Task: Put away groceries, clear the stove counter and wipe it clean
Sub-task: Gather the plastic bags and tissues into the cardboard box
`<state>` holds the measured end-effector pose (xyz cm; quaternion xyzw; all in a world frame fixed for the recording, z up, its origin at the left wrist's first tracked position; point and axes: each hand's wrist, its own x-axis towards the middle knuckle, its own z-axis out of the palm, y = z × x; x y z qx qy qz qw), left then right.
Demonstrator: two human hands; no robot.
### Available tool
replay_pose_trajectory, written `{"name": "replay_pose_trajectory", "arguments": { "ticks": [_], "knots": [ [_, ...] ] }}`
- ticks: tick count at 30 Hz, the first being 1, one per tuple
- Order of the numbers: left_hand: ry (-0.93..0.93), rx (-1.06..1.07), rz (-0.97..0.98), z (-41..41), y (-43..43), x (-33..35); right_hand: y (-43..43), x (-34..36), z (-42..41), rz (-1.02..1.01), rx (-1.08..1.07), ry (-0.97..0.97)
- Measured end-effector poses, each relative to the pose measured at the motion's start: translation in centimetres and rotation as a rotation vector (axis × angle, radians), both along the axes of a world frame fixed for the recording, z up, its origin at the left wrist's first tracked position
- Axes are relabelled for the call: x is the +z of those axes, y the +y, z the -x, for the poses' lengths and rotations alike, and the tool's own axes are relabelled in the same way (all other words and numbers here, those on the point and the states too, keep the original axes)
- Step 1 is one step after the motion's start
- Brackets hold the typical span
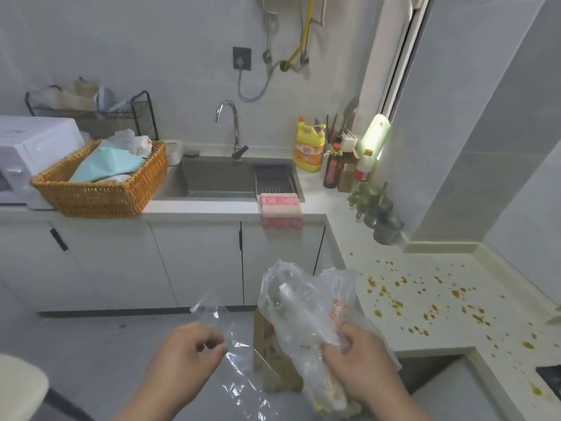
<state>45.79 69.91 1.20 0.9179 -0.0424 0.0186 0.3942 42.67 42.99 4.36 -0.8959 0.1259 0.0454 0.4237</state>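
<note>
Between hands (194,357), crumpled clear bag (303,308), orange print

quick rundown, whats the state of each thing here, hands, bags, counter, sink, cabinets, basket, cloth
left hand: pinching a clear plastic bag
right hand: gripping a bunched plastic bag
stove counter: spattered with orange-brown spots, not wiped
faucet: no water seen running
sink: no dishes visible, rack at its right side
cabinet doors: closed
wicker basket: full of bags
pink cloth: draped over the counter edge
</note>
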Motion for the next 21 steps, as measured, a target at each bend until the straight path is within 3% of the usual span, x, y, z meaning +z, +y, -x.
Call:
{"name": "replay_pose_trajectory", "arguments": {
  "ticks": [15,21],
  "knots": [
    [0.060,-0.077,-0.074,-19.3,-0.4,-1.6,-0.7,-2.6,-17.7,-0.048,-0.053,0.117],
    [0.095,-0.150,-0.075,-26.7,1.0,-2.5,1.2,-2.9,-23.0,0.033,-0.101,0.160]
  ]
}}
